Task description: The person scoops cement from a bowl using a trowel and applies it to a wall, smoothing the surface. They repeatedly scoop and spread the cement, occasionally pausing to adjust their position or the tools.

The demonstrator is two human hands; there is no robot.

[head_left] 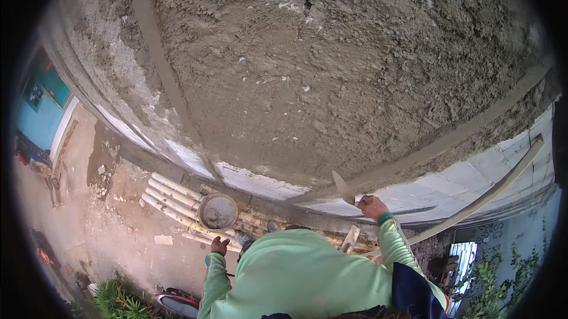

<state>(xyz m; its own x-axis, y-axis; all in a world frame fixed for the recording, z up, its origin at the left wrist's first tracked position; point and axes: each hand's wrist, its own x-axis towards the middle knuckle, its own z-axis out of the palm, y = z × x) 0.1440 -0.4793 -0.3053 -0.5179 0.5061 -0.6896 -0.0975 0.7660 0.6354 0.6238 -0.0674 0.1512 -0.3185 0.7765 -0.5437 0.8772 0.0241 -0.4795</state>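
My right hand (pixel 372 207) is closed around the handle of a trowel (pixel 344 188). The trowel's pointed metal blade is raised toward the lower edge of the rough grey mortar (pixel 307 100) on the wall, where a smoother mortar band (pixel 408 168) runs. I cannot tell whether the blade touches the wall. Lower on the left, my left hand (pixel 219 245) hangs with its fingers slightly apart and nothing visible in them. Just beyond it stands a round bucket (pixel 202 217) with wet grey mortar (pixel 219 211) inside.
The bucket stands on a platform of light bamboo poles (pixel 171 199). A long wooden plank (pixel 485 197) leans at the right beside white blocks (pixel 467 180). Ground with rubble (pixel 121 215) lies below left. Green plants (pixel 121 298) and a red motorcycle (pixel 177 301) are near the bottom.
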